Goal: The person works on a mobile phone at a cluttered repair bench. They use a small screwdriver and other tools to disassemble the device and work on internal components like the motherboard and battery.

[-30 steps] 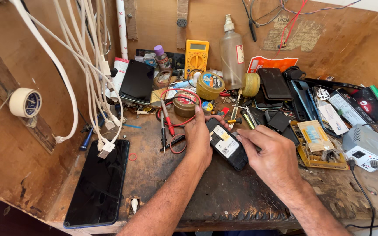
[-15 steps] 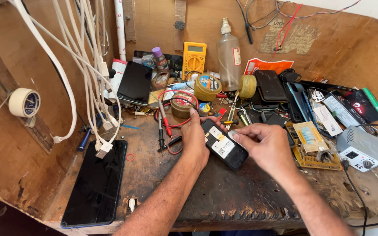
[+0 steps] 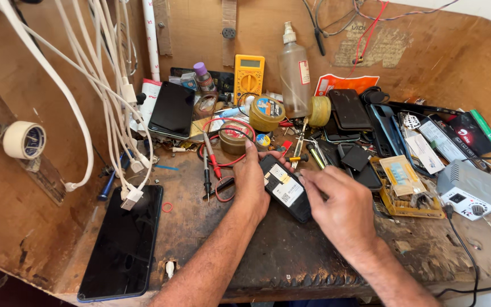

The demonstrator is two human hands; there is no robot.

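An opened black phone lies tilted on the wooden bench, its battery with white labels facing up. My left hand grips the phone's left edge, fingers curled over its top. My right hand rests at the phone's right edge with the fingertips pinched together against the side of the battery; a small thin tool may be between them, but I cannot tell. Both forearms come in from the bottom of the view.
A black smartphone lies screen-up at the front left under hanging white cables. Behind stand a yellow multimeter, a spray bottle, tape rolls, probe leads. Phone parts and a soldering station crowd the right.
The camera has shifted slightly. My right hand moved from lying over the phone's lower end to pinching at its right edge. My left hand keeps its hold.
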